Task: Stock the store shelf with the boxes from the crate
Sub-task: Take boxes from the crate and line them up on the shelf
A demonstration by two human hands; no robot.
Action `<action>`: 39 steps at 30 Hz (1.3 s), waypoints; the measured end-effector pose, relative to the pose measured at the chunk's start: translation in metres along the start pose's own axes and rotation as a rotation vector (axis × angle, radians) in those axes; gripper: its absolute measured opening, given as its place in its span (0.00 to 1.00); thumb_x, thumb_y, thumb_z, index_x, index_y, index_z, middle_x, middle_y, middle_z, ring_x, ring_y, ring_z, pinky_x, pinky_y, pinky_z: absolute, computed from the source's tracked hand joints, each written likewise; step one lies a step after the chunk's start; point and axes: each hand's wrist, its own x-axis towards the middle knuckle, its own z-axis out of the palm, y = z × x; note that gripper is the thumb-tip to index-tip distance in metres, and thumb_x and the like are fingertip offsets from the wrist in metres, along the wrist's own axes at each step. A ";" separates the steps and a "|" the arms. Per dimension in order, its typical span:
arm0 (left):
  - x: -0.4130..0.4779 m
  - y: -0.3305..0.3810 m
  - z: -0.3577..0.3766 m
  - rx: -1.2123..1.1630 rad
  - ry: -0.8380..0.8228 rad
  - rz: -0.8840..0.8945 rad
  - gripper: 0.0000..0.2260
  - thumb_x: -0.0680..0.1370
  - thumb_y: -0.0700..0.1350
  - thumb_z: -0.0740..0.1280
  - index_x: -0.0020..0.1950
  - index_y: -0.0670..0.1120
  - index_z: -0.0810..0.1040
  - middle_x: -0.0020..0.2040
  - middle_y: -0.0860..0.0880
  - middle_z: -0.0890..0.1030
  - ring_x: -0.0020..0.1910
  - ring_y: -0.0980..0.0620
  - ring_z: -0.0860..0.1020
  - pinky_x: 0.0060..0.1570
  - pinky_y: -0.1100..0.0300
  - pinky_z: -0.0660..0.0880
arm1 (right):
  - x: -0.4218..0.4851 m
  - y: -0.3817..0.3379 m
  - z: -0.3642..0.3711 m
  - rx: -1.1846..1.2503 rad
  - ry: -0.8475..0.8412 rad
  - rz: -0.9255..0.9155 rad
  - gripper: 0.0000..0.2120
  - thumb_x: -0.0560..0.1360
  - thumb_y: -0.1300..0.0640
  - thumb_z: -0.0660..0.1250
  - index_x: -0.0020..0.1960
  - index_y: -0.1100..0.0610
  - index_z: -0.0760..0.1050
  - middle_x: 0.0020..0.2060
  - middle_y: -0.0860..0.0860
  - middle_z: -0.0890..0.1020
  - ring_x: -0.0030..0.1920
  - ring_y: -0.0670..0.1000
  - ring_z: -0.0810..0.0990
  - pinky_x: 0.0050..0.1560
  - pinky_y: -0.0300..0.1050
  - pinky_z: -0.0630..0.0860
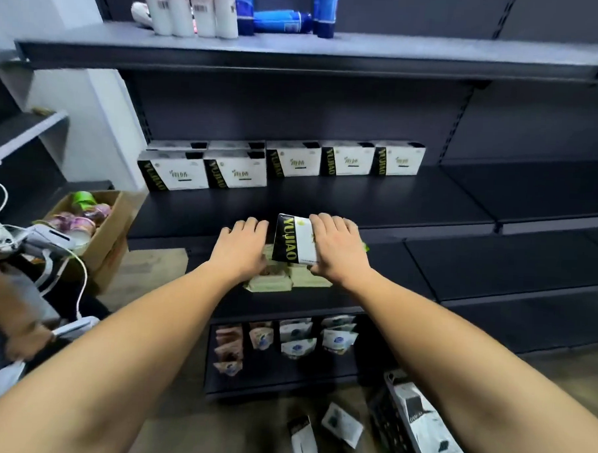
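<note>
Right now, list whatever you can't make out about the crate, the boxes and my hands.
Head view only:
- Crate: cut by the bottom edge and crossed by the right forearm; contents uncountable.
- YUJIAO box: right hand covers its right half.
- Left hand: hides whatever its fingertips touch.
- Pale packs beneath: labels blurred.

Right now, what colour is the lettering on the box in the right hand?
Yellow-green on a black band; the box is otherwise white. Head view shows it.

Boxes (293, 162) line the shelf (360, 196) back at 12 o'clock, one box (295, 240) before them; the crate (394, 436) sits on the floor at 5 o'clock, a carton (108, 249) at 9 o'clock
</note>
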 end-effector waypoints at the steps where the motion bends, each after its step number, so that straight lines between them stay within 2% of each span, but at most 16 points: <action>1: 0.012 0.003 -0.004 0.004 0.015 -0.013 0.29 0.75 0.49 0.67 0.74 0.45 0.62 0.69 0.44 0.69 0.67 0.41 0.69 0.60 0.45 0.69 | 0.011 0.009 0.000 0.003 0.025 -0.006 0.47 0.59 0.45 0.78 0.71 0.59 0.64 0.61 0.53 0.73 0.59 0.57 0.74 0.63 0.54 0.68; 7: 0.070 0.019 -0.019 0.032 0.014 -0.101 0.29 0.75 0.51 0.67 0.73 0.45 0.62 0.68 0.43 0.70 0.66 0.40 0.70 0.60 0.46 0.69 | 0.070 0.059 0.008 0.002 0.016 -0.026 0.45 0.58 0.43 0.80 0.68 0.59 0.67 0.60 0.56 0.75 0.58 0.59 0.74 0.57 0.56 0.70; 10: 0.090 0.023 -0.022 0.009 0.011 -0.130 0.31 0.76 0.53 0.67 0.75 0.46 0.60 0.69 0.42 0.69 0.66 0.38 0.70 0.60 0.46 0.69 | 0.093 0.073 0.013 0.020 0.013 -0.048 0.43 0.61 0.44 0.79 0.70 0.60 0.66 0.62 0.57 0.74 0.61 0.61 0.73 0.60 0.57 0.70; 14: 0.114 0.015 -0.023 -0.040 0.028 -0.120 0.31 0.77 0.54 0.65 0.76 0.45 0.58 0.70 0.43 0.67 0.67 0.39 0.69 0.61 0.46 0.68 | 0.120 0.077 0.029 0.021 0.036 -0.040 0.46 0.54 0.40 0.80 0.66 0.60 0.72 0.56 0.56 0.78 0.54 0.60 0.78 0.54 0.55 0.74; 17: 0.129 -0.002 -0.020 -0.107 0.032 -0.095 0.30 0.77 0.55 0.65 0.75 0.46 0.59 0.71 0.44 0.67 0.69 0.41 0.67 0.64 0.46 0.67 | 0.139 0.073 0.036 0.024 0.047 -0.060 0.47 0.60 0.38 0.77 0.71 0.58 0.65 0.62 0.54 0.73 0.59 0.58 0.74 0.61 0.55 0.69; 20: 0.142 -0.026 -0.014 -0.221 -0.013 -0.088 0.32 0.77 0.56 0.66 0.76 0.48 0.57 0.72 0.45 0.66 0.71 0.43 0.66 0.66 0.46 0.67 | 0.153 0.064 0.039 0.030 -0.016 -0.042 0.47 0.65 0.38 0.74 0.74 0.56 0.57 0.67 0.53 0.68 0.65 0.57 0.68 0.67 0.54 0.63; 24: 0.160 -0.048 -0.011 -0.454 -0.053 -0.011 0.42 0.75 0.59 0.69 0.79 0.47 0.50 0.78 0.44 0.59 0.75 0.45 0.62 0.71 0.47 0.65 | 0.164 0.049 0.042 -0.039 -0.028 -0.060 0.47 0.67 0.37 0.72 0.76 0.57 0.56 0.70 0.54 0.67 0.67 0.59 0.67 0.68 0.56 0.62; 26: 0.169 -0.050 -0.009 -0.542 -0.040 0.013 0.46 0.72 0.60 0.73 0.80 0.47 0.49 0.77 0.44 0.59 0.75 0.44 0.63 0.71 0.49 0.65 | 0.166 0.044 0.043 -0.073 0.001 -0.078 0.48 0.65 0.38 0.73 0.76 0.58 0.58 0.69 0.56 0.69 0.66 0.59 0.69 0.69 0.57 0.63; 29: 0.178 -0.047 -0.008 -0.649 -0.021 0.041 0.46 0.69 0.55 0.78 0.79 0.47 0.55 0.75 0.44 0.63 0.72 0.46 0.65 0.67 0.59 0.64 | 0.168 0.039 0.045 -0.087 0.075 -0.108 0.49 0.60 0.41 0.77 0.72 0.59 0.60 0.65 0.56 0.73 0.62 0.59 0.73 0.68 0.58 0.68; 32: 0.183 -0.043 -0.014 -0.732 0.037 0.088 0.38 0.68 0.44 0.80 0.74 0.43 0.66 0.63 0.52 0.70 0.63 0.57 0.68 0.53 0.81 0.59 | 0.168 0.044 0.046 -0.084 0.203 -0.171 0.45 0.59 0.46 0.78 0.69 0.60 0.64 0.60 0.56 0.76 0.58 0.59 0.74 0.66 0.58 0.70; 34: 0.188 -0.038 -0.016 -0.761 0.078 0.093 0.34 0.67 0.39 0.80 0.69 0.40 0.72 0.57 0.54 0.71 0.58 0.59 0.68 0.46 0.86 0.58 | 0.168 0.049 0.043 -0.108 0.192 -0.200 0.43 0.60 0.48 0.78 0.69 0.60 0.64 0.60 0.57 0.75 0.59 0.59 0.74 0.67 0.59 0.70; 36: 0.192 -0.035 -0.014 -0.775 0.103 0.056 0.32 0.66 0.40 0.81 0.67 0.39 0.73 0.57 0.53 0.73 0.57 0.58 0.70 0.47 0.82 0.61 | 0.173 0.055 0.037 -0.101 0.066 -0.213 0.42 0.64 0.48 0.76 0.72 0.60 0.63 0.66 0.58 0.71 0.64 0.61 0.71 0.70 0.60 0.65; 37: 0.193 -0.033 -0.014 -0.773 0.109 0.030 0.32 0.66 0.42 0.81 0.66 0.39 0.74 0.58 0.51 0.75 0.58 0.56 0.71 0.50 0.76 0.65 | 0.178 0.059 0.034 -0.047 -0.024 -0.202 0.42 0.67 0.47 0.75 0.74 0.58 0.61 0.69 0.57 0.68 0.68 0.60 0.68 0.72 0.59 0.62; 39: 0.194 -0.034 -0.011 -0.711 0.102 0.001 0.30 0.66 0.45 0.81 0.64 0.39 0.73 0.58 0.46 0.76 0.58 0.50 0.74 0.51 0.62 0.68 | 0.192 0.066 0.024 0.170 -0.180 -0.145 0.43 0.68 0.45 0.76 0.76 0.53 0.60 0.72 0.54 0.64 0.71 0.59 0.66 0.71 0.57 0.64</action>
